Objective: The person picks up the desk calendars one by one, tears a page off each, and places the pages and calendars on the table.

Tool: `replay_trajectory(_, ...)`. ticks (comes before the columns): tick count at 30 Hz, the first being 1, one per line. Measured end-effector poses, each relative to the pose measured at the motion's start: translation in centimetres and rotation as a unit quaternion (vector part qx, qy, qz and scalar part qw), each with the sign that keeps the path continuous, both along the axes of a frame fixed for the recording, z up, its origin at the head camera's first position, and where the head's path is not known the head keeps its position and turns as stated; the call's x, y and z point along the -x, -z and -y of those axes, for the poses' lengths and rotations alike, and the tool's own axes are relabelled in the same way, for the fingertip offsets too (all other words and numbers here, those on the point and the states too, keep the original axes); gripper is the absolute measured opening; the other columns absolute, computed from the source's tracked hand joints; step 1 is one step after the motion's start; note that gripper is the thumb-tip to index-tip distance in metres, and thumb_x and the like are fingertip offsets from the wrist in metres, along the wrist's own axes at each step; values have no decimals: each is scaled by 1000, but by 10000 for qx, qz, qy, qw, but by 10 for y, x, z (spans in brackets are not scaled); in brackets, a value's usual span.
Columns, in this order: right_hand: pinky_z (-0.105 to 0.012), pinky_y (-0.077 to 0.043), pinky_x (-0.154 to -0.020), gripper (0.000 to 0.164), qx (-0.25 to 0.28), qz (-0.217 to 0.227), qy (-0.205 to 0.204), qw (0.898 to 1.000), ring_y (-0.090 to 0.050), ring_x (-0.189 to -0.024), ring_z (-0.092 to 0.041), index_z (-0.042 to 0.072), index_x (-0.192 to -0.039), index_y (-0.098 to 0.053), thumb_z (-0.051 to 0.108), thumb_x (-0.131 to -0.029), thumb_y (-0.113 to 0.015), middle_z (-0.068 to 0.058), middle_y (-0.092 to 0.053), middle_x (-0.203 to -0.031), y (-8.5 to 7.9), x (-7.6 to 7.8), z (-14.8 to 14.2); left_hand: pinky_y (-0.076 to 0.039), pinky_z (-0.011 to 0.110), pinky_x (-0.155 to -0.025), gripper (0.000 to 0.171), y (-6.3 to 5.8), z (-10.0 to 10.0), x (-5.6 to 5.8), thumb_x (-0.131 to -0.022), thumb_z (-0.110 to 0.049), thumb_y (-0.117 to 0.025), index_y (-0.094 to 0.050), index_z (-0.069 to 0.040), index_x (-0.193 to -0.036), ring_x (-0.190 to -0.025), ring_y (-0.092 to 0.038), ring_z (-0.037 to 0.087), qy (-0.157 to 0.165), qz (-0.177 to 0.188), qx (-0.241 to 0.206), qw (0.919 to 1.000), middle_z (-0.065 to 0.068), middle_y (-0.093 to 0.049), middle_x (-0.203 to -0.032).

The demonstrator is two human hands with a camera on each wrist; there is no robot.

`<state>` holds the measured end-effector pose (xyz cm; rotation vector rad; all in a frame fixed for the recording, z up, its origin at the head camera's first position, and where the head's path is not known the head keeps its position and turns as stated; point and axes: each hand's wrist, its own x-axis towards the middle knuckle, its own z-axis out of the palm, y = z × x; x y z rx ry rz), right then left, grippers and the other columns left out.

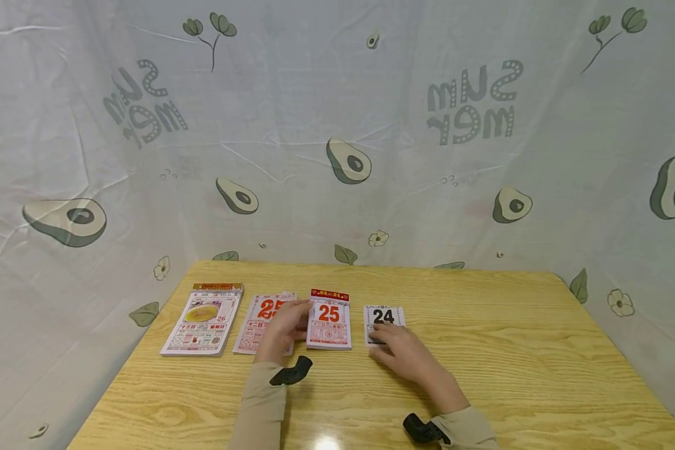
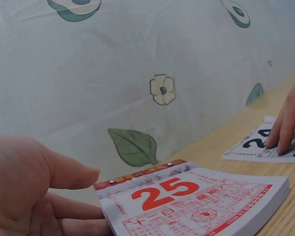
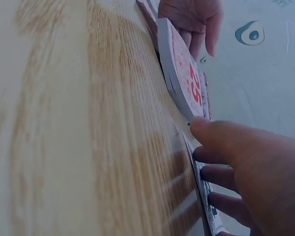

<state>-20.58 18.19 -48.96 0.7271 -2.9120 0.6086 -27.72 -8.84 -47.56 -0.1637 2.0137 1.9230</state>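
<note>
A small tear-off calendar pad with a red 25 and a red top strip lies on the table. My left hand is at its left edge; in the left wrist view the thumb is extended by the top corner and the other fingers reach along the side, their tips hidden. Fingertips of my right hand rest on a loose calendar sheet with a black 24, right of the pad. Those fingers are spread and slightly bent, covering the sheet's lower part.
Left of my left hand lies a larger sheet with a red 25, partly covered by the hand. Farther left is a bigger calendar pad marked 26. Behind the wooden table hangs an avocado-print curtain.
</note>
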Motion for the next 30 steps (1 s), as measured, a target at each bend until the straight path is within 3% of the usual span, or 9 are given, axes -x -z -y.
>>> replay_trajectory(5,-61,-28,-112,51,-120,310,-97,9994,-42,-137,-39,10,-135,-58,44,-96,-56,-16,-50,-146,2,1,-1,-55,31,-71,48,-6,1,-1,-102,-30,-49,-49,0,-139,-87,-67,16,110,-58,324,9994,15,-70,-112)
replay_trajectory(9,-61,-24,-115,59,-234,449,-168,9986,-36,-142,-38,13,-141,-52,51,-95,-54,-13,-43,-151,4,2,-1,-55,39,-84,49,-11,4,-3,-103,-30,-47,-48,3,-139,-104,-67,26,218,-183,503,9983,21,-65,-123)
replay_trajectory(15,-61,-20,-116,69,-268,541,-286,9978,-31,-145,-37,14,-146,-45,56,-93,-53,-13,-38,-155,3,1,-1,-43,51,-105,57,-16,6,-4,-103,-28,-46,-32,4,-148,-135,-44,41,421,-268,577,9971,27,-42,-148)
replay_trajectory(21,-60,-20,-116,71,-254,628,-275,9973,-29,-146,-36,15,-147,-45,59,-92,-53,-11,-37,-156,3,0,-1,-40,54,-107,59,-19,6,-4,-104,-27,-45,-27,3,-151,-138,-37,45,554,-362,648,9957,27,-35,-152)
replay_trajectory(30,-61,-21,-116,68,-140,407,-243,9988,-32,-144,-37,16,-143,-50,58,-90,-56,-11,-40,-154,5,1,-3,-41,53,-107,57,-24,8,-4,-104,-28,-46,-31,0,-150,-137,-41,42,436,-363,717,9958,25,-39,-150)
